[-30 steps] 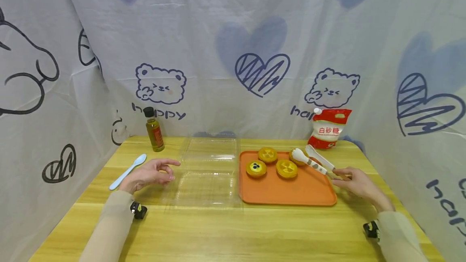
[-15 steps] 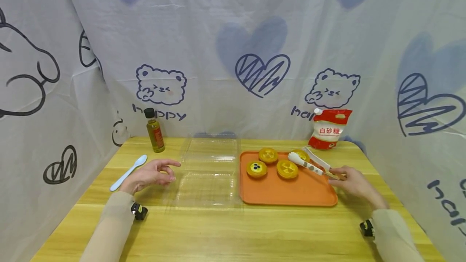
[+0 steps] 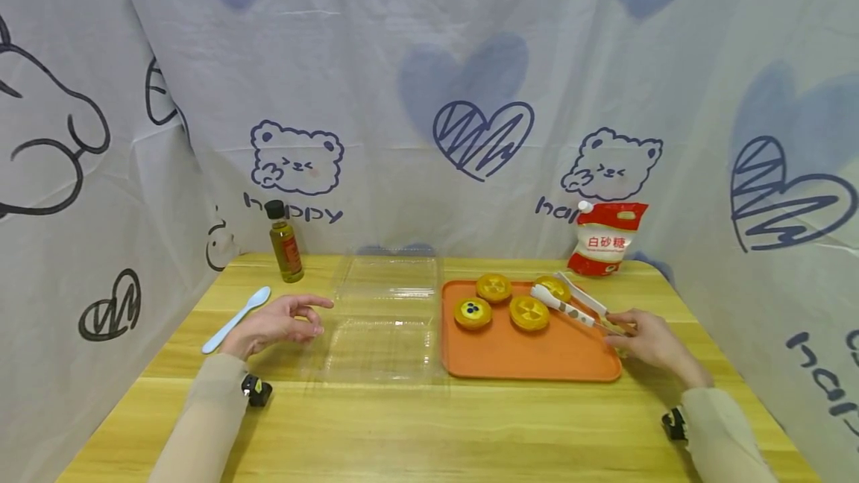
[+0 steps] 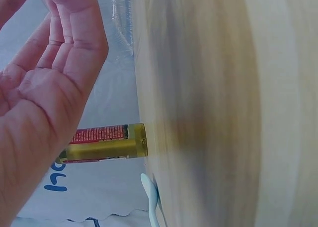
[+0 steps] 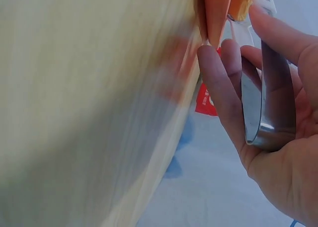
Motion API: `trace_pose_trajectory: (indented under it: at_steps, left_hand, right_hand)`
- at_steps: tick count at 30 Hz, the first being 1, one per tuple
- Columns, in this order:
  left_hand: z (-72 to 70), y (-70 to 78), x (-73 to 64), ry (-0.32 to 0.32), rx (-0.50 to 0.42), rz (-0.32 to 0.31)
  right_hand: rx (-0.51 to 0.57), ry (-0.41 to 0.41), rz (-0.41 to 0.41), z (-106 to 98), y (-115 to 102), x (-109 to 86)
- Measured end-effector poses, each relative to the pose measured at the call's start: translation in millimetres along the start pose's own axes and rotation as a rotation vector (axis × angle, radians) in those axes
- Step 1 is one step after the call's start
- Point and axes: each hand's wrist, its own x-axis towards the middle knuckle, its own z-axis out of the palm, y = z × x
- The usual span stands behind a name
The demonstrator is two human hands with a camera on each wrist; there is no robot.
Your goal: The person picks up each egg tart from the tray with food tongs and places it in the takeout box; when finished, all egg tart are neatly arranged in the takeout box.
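Note:
My right hand point(image 3: 654, 341) grips a pair of tongs point(image 3: 575, 313) with white serrated tips. In the right wrist view the bent metal end point(image 5: 271, 130) of the tongs lies in the palm, between thumb and fingers. The spread tips straddle an egg tart point(image 3: 554, 287) at the back right of the orange tray point(image 3: 523, 356). On that tray sit several tarts, among them a blueberry-topped tart point(image 3: 473, 312). My left hand point(image 3: 277, 323), fingers loosely bent and holding nothing, hovers just left of the clear plastic box point(image 3: 382, 349), whose lid stands open behind.
A light-blue spoon point(image 3: 236, 319) lies by the left forearm. Behind it stands an oil bottle point(image 3: 286, 252) with a black cap. A red-and-white sugar bag point(image 3: 607, 239) is upright at the back right, behind the tongs. Printed cloth point(image 3: 389, 200) hangs around the table.
My right hand has shifted left with the tongs, and their tips have come down from above to either side of the back-right egg tart. My left hand has stayed in place.

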Motion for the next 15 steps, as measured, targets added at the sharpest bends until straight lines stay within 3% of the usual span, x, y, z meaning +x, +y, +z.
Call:
trace_pose_trajectory:
  at_steps: [7, 15]
  left_hand:
    - [-0.9, -0.8, -0.8, 0.008, 0.000, -0.014]
    - [-0.7, -1.0, -0.1, 0.026, -0.022, -0.012]
  right_hand:
    - [0.067, -0.017, 0.037, 0.1, -2.4, -1.0]
    - [-0.005, 0.128, -0.002, 1.0, 1.4, -1.5]
